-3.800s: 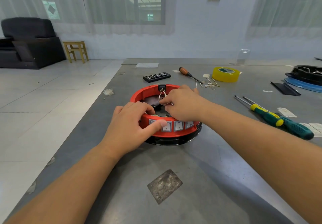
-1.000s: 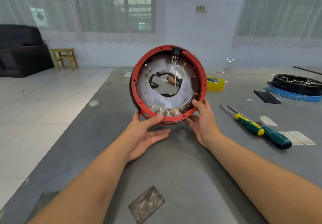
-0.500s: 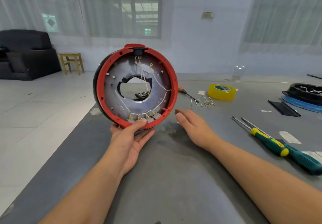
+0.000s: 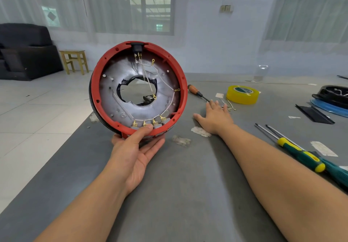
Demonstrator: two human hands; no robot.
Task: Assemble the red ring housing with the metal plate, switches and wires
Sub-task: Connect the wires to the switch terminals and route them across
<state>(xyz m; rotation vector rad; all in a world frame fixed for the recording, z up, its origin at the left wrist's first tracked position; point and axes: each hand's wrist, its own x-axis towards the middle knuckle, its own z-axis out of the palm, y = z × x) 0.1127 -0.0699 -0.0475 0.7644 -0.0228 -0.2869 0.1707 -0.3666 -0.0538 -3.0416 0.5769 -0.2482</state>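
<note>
My left hand [image 4: 135, 147] holds the red ring housing [image 4: 183, 83] upright above the table's left side, thumb over its lower rim and fingers under it. The open side faces me: a grey metal plate [image 4: 113, 98] with a ragged centre hole, a row of switches with brass terminals [image 4: 148, 123] along the bottom, a black socket [image 4: 136, 47] at the top, and white wires [image 4: 148, 78] crossing the plate. My right hand [image 4: 216, 115] lies flat with fingers spread on the table, its fingertips at a few loose white wires [image 4: 228, 104].
A wooden-handled screwdriver [image 4: 196, 92] and a yellow tape roll [image 4: 243, 94] lie beyond my right hand. Green-and-yellow screwdrivers [image 4: 301, 155] lie at the right. A black housing on a blue ring [image 4: 333, 98] sits far right. The table's left edge drops to the tiled floor.
The housing was lifted off the table and turned upright. My right hand let go of it and moved forward to the loose wires; my left hand alone holds it, shifted left.
</note>
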